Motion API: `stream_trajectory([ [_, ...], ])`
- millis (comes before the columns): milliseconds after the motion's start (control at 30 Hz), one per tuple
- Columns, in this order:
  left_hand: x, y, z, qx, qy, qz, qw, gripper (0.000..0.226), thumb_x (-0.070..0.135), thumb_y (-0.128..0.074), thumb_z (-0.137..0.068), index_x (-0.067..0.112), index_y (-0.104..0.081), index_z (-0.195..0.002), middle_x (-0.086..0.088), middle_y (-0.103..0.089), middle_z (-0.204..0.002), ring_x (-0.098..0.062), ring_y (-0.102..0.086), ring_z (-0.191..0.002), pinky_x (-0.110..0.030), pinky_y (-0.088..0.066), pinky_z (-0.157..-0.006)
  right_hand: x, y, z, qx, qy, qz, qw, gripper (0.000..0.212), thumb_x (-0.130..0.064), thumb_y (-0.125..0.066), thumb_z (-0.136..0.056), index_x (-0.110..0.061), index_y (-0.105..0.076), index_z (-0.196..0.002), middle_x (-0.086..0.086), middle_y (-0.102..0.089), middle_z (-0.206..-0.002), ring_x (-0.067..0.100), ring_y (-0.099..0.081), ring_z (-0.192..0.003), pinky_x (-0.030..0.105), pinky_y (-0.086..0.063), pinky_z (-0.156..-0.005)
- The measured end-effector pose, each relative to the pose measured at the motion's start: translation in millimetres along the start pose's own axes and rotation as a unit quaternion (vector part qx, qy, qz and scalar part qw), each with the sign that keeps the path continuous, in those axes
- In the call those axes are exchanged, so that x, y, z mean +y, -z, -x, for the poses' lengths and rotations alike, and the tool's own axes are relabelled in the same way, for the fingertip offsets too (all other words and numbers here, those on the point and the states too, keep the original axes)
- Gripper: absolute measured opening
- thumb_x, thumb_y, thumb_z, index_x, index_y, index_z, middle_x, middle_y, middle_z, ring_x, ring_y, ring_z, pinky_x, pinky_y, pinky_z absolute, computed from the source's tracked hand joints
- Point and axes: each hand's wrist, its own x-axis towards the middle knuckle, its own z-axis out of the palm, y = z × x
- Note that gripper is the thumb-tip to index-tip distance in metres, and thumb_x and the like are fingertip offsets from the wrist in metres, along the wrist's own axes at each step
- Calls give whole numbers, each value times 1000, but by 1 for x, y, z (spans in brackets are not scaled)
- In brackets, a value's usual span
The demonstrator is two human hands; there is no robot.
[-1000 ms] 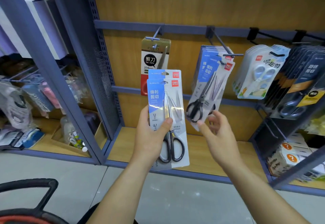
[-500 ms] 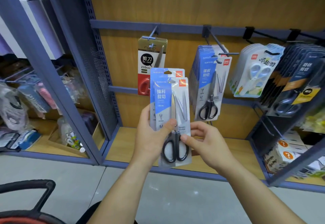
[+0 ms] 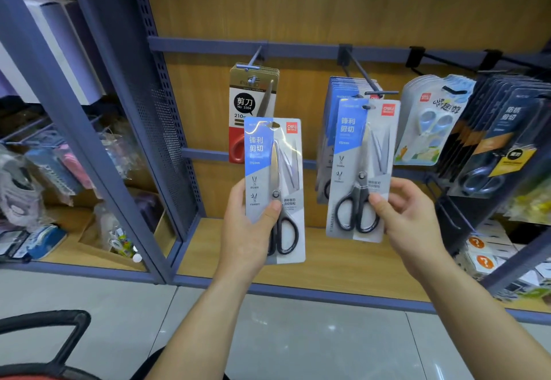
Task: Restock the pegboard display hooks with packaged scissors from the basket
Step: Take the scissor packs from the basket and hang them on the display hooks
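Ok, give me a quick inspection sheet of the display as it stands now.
Surface: wooden shelf base below the hooks.
Job's things: left pack held low; right pack raised before the hanging blue packs, its hole just under the tip of the middle hook; basket handle lower left.
Clutter: gold-topped packs, children's scissors packs, dark packs on neighbouring hooks.
Grippers: left hand grips left pack; right hand pinches right pack.
Cables: nothing seen.
Surroundings: left shelf bay of packaged goods; tiled floor.
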Motion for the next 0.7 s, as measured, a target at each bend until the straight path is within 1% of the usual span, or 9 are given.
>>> stream_trajectory([
  [233,1,-2,1,-7,4,3,1000,44,17,-70,-97,44,-50,-124,19,-65,-118,12,-62,-102,-7,-52,-71,5,-8,-20,39,29,89,995,28,-21,-64,-101,-29,-61,-128,-1,-80,-91,15,-76,-82,38,-60,-68],
  [333,2,-4,1,-9,8,3,1000,43,18,-70,-97,50,-50,-116,20,-66,-118,13,-63,-102,-7,-52,-71,16,-18,-46,35,47,196,979,31,-30,-58,-103,-34,-60,-134,-8,-75,-89,7,-70,-79,29,-51,-64],
  [367,2,-4,2,-9,9,4,1000,42,18,-70,-97,51,-50,-115,20,-66,-118,12,-63,-102,-8,-53,-71,21,-22,-53,36,47,221,973,33,-31,-56,-104,-33,-59,-136,-9,-73,-93,6,-68,-83,26,-49,-66],
  [433,2,-4,3,-12,11,8,1000,42,18,-70,-97,52,-50,-114,19,-66,-119,11,-63,-103,-8,-53,-71,31,-26,-63,40,38,257,965,40,-34,-53,-104,-29,-53,-143,-1,-70,-109,19,-65,-103,31,-49,-78],
  [467,2,-4,4,-13,10,10,1000,42,18,-69,-97,51,-50,-114,19,-66,-119,11,-63,-103,-8,-53,-71,33,-27,-65,43,23,273,961,46,-36,-52,-104,-25,-48,-149,5,-65,-120,25,-61,-114,33,-46,-85],
  [533,3,-4,4,-14,7,12,1000,41,17,-69,-97,50,-50,-114,19,-66,-119,11,-63,-102,-7,-52,-71,31,-29,-57,68,-11,286,956,61,-39,-54,-103,-16,-36,-157,10,-53,-137,27,-49,-129,35,-40,-98],
  [567,4,-5,4,-15,6,13,1000,41,17,-69,-97,49,-51,-114,19,-66,-118,11,-63,-101,-7,-52,-71,27,-30,-47,79,-6,285,955,60,-39,-56,-102,-14,-38,-154,9,-52,-138,25,-48,-130,36,-41,-102],
  [633,4,-5,2,-15,5,21,1000,40,16,-70,-96,48,-52,-114,19,-67,-116,9,-65,-101,-8,-52,-71,16,-36,-20,50,11,239,970,41,-35,-60,-101,-18,-55,-138,-2,-61,-123,16,-57,-116,36,-48,-95],
  [700,3,-6,0,-11,1,32,999,40,15,-71,-95,45,-54,-116,18,-69,-116,5,-67,-102,-11,-53,-74,7,-46,11,-62,-34,115,991,24,-29,-65,-98,-23,-64,-121,-7,-68,-108,13,-67,-102,38,-56,-89],
])
